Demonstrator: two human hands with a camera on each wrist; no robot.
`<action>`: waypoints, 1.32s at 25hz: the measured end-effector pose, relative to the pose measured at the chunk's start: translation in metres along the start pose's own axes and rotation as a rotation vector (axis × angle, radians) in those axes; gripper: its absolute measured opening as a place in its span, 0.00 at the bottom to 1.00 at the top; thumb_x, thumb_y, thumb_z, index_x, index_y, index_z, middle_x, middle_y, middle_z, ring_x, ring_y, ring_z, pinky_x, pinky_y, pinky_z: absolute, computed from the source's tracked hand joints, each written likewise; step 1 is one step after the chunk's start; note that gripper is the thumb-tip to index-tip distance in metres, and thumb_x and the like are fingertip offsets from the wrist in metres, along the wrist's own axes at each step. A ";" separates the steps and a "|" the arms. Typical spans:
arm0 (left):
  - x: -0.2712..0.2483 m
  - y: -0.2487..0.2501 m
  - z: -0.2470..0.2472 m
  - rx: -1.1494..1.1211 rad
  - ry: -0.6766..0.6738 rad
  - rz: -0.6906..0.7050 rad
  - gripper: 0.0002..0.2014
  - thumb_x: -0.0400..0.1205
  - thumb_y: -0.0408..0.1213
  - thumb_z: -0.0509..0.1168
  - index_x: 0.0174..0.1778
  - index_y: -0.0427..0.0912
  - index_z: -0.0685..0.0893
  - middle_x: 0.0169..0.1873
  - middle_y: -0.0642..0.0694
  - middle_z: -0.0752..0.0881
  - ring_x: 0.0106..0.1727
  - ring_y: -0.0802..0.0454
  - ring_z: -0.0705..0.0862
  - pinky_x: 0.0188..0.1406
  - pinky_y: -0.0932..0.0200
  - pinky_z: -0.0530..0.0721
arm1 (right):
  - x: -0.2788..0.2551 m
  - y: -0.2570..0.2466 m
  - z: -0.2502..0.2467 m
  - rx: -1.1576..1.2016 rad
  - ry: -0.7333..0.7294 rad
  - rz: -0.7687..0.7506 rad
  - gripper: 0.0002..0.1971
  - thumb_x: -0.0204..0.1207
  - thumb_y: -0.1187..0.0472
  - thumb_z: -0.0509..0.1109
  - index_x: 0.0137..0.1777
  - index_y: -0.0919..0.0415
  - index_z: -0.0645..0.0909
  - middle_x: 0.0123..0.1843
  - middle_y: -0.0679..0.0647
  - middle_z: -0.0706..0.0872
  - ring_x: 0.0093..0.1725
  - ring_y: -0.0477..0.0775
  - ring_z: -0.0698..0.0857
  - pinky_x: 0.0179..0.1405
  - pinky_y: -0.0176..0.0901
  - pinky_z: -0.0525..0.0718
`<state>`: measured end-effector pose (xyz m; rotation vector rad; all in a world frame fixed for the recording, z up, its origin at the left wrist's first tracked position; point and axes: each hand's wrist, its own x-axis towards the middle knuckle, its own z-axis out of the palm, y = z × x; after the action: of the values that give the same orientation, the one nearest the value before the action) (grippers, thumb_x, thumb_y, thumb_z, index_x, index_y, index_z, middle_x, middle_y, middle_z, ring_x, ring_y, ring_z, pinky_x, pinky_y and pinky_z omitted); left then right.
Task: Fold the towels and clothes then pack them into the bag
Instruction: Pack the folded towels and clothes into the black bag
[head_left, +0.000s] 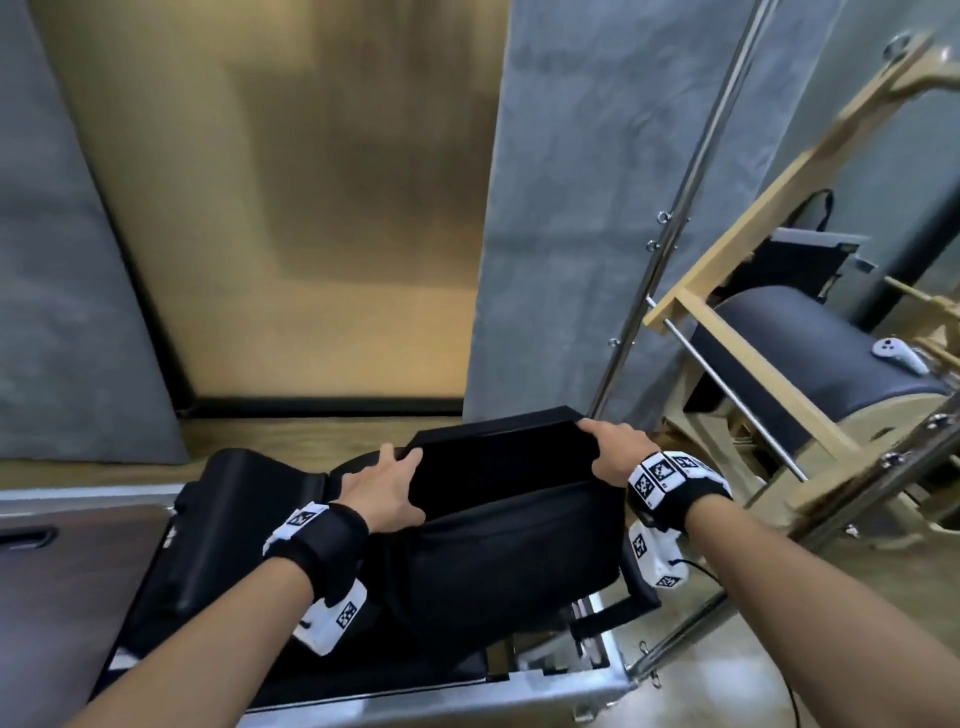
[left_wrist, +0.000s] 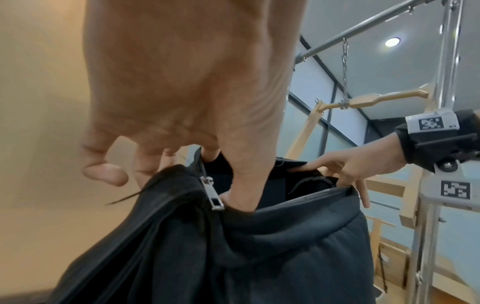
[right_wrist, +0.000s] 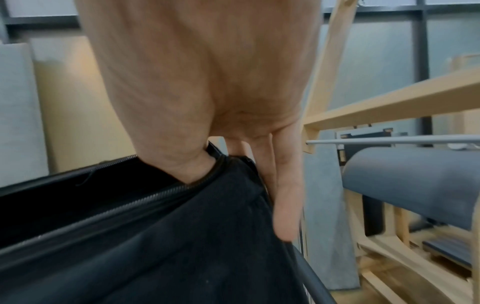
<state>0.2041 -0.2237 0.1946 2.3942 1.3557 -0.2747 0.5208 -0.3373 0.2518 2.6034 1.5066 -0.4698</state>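
A black zip-top bag (head_left: 511, 566) stands on a black padded bench with its mouth open and its inside dark. My left hand (head_left: 390, 480) grips the left end of the rim. In the left wrist view its thumb (left_wrist: 242, 185) is hooked inside beside the metal zipper pull (left_wrist: 214, 194), and the other fingers curl outside. My right hand (head_left: 609, 448) pinches the right end of the rim, thumb inside and fingers (right_wrist: 284, 197) lying down the outer fabric (right_wrist: 168, 246). No towels or clothes show in any view.
The bench (head_left: 171, 566) sits in a metal frame (head_left: 415, 701). To the right stands a wooden apparatus (head_left: 753, 364) with a grey padded barrel (head_left: 810, 358), a white controller (head_left: 898, 353) on it. A slanted steel pole (head_left: 670, 218) rises behind the bag. Grey panels line the wall.
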 end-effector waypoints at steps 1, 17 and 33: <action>-0.012 -0.004 -0.002 0.000 0.017 -0.019 0.43 0.77 0.52 0.70 0.88 0.57 0.58 0.76 0.42 0.65 0.63 0.38 0.86 0.69 0.39 0.79 | -0.003 -0.007 -0.002 -0.015 0.013 -0.009 0.40 0.77 0.63 0.64 0.88 0.36 0.61 0.78 0.61 0.79 0.72 0.69 0.83 0.69 0.58 0.85; -0.226 -0.170 -0.060 -0.062 0.539 -0.471 0.33 0.78 0.47 0.59 0.83 0.64 0.68 0.60 0.43 0.72 0.50 0.33 0.87 0.55 0.44 0.70 | -0.058 -0.275 -0.052 0.032 0.267 -0.406 0.29 0.76 0.65 0.65 0.77 0.44 0.80 0.67 0.58 0.87 0.64 0.66 0.86 0.60 0.53 0.84; -0.415 -0.426 -0.077 -0.096 0.720 -0.496 0.35 0.79 0.51 0.63 0.85 0.54 0.68 0.57 0.45 0.84 0.54 0.30 0.87 0.51 0.44 0.82 | -0.170 -0.621 -0.019 0.051 0.354 -0.594 0.29 0.79 0.72 0.63 0.77 0.48 0.82 0.68 0.62 0.88 0.66 0.69 0.86 0.66 0.58 0.85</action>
<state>-0.3768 -0.3184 0.3129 2.1106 2.2058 0.5764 -0.0877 -0.1597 0.3658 2.3185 2.4231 -0.0793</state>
